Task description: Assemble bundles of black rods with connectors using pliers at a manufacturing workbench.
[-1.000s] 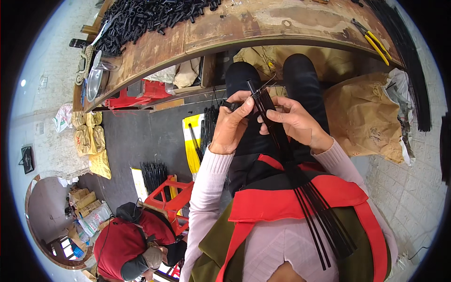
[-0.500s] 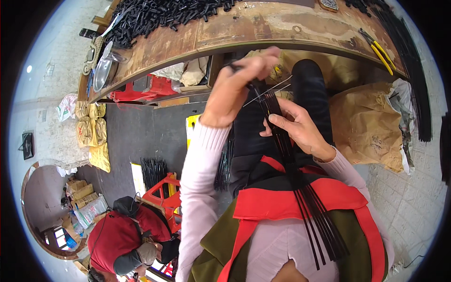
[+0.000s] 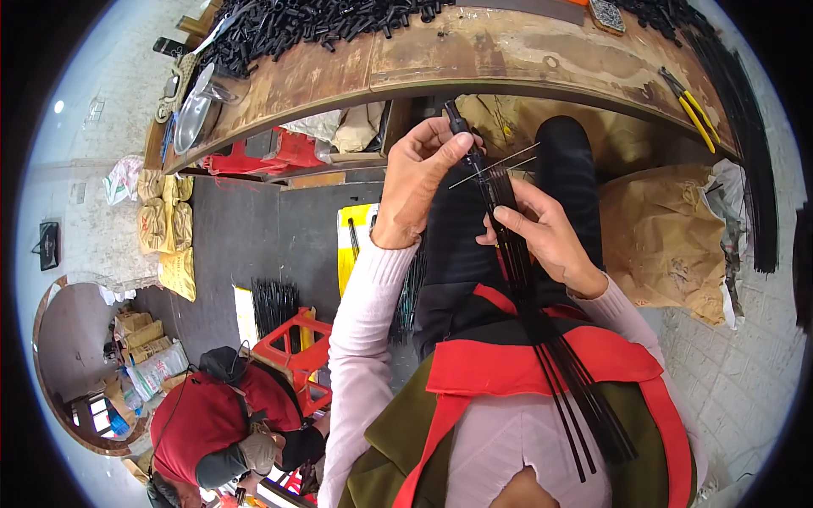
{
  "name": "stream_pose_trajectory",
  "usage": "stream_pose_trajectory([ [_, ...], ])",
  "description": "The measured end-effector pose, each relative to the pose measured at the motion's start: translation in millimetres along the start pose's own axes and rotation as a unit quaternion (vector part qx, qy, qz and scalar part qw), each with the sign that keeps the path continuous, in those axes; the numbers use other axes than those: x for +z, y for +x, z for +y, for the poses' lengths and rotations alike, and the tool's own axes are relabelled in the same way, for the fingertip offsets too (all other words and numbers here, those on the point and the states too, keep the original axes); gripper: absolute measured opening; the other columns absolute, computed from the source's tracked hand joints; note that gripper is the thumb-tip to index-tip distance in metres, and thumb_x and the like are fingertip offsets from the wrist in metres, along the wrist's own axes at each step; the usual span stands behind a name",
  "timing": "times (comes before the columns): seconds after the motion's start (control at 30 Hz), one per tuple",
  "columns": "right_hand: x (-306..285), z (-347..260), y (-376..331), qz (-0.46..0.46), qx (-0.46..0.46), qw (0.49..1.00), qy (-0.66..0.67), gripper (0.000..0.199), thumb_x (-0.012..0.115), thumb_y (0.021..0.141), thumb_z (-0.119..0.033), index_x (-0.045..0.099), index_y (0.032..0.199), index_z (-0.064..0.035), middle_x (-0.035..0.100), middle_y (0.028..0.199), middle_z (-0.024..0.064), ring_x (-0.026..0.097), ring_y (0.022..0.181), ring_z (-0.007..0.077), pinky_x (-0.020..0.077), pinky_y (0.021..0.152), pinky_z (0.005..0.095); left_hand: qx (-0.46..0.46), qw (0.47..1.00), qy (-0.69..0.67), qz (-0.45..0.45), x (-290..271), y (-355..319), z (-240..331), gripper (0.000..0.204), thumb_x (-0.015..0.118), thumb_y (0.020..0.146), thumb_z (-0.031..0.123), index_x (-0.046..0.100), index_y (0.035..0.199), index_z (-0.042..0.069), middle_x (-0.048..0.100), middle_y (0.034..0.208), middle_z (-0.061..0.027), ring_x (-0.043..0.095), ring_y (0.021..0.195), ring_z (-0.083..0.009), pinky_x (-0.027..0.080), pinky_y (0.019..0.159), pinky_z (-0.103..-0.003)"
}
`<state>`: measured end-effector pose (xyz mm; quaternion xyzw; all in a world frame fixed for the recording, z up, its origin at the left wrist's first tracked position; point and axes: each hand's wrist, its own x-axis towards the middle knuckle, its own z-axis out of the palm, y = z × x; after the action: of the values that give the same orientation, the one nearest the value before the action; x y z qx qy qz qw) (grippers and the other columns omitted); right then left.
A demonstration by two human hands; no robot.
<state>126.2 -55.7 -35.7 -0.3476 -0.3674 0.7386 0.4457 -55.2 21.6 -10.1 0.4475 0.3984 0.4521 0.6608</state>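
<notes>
A long bundle of thin black rods [image 3: 511, 254], much like umbrella ribs, lies over my lap and apron, its ends fanning out near my chest. My right hand [image 3: 549, 235] wraps round the bundle near its upper part, thumb on top. At the far end, my left hand [image 3: 422, 178] grips a black tube [image 3: 457, 118] with thumb and fingers; the tube is in line with the rods. Two thin metal rods [image 3: 500, 163] stick out crosswise just below the tube. How tube and rods join is partly hidden by my fingers.
A wooden workbench [image 3: 474, 55] runs across the far side, bearing a heap of short black tubes [image 3: 330, 25] and yellow-handled pliers [image 3: 693, 110]. A brown paper sack [image 3: 660, 237] stands at right. Lower left, a person in red [image 3: 216, 423] bends beside a red stool [image 3: 296, 347].
My left hand has come down and in from its blurred, raised pose, and its thumb now presses on the black tube. My right hand keeps its hold on the bundle.
</notes>
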Motion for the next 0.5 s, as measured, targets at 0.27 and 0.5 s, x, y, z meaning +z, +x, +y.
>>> stream_pose_trajectory([
  [0.27,1.0,-0.9,2.3,-0.003,0.002,1.000,0.005,0.035,0.055,0.098,-0.007,0.049,0.131,0.0022,0.060,0.093,0.0072,0.061,0.083,0.0146,0.0570,0.084,0.0382,-0.034,0.999,0.019,0.033,0.7,-5.2,-2.1,0.038,0.070,0.090,0.018,0.062,0.122,-0.002,0.070,0.101,-0.0098,0.066,0.093,-0.0156,0.054,0.084,-0.029],
  [0.5,-6.2,1.0,2.8,-0.030,0.010,0.999,0.028,0.035,0.055,0.097,-0.008,0.050,0.131,0.0006,0.059,0.094,0.0060,0.060,0.083,0.0146,0.0562,0.085,0.0404,-0.039,0.999,0.021,0.023,1.2,-3.9,0.7,0.038,0.073,0.088,0.020,0.064,0.121,0.002,0.070,0.100,-0.0081,0.065,0.091,-0.0126,0.052,0.082,-0.026],
])
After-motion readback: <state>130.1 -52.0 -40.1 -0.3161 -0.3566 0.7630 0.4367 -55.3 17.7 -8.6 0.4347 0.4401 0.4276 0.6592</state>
